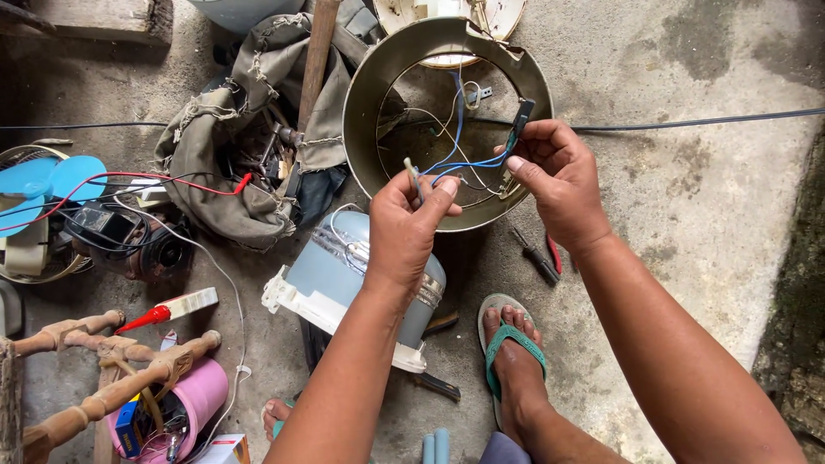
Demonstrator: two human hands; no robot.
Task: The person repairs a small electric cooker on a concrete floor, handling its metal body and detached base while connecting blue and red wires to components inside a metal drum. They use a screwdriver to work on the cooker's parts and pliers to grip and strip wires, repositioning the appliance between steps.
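Note:
My left hand (408, 228) pinches the end of a thin wire (413, 178) between thumb and fingers. My right hand (554, 176) grips a small dark connector (520, 116) from which blue wires (464, 159) run down toward my left hand. Both hands hover over a round metal appliance shell (365, 94) lying open on the concrete floor, with more thin wires inside it. A pale blue and white appliance body (322, 279) lies below my left hand.
An open canvas tool bag (232, 137) with tools lies to the left. Pliers with red handles (541, 258) rest by my right wrist. A fan blade and motor (51, 185), red test leads, a pink cup (198, 395) and wooden chair legs crowd the left. My sandalled foot (511, 352) is below.

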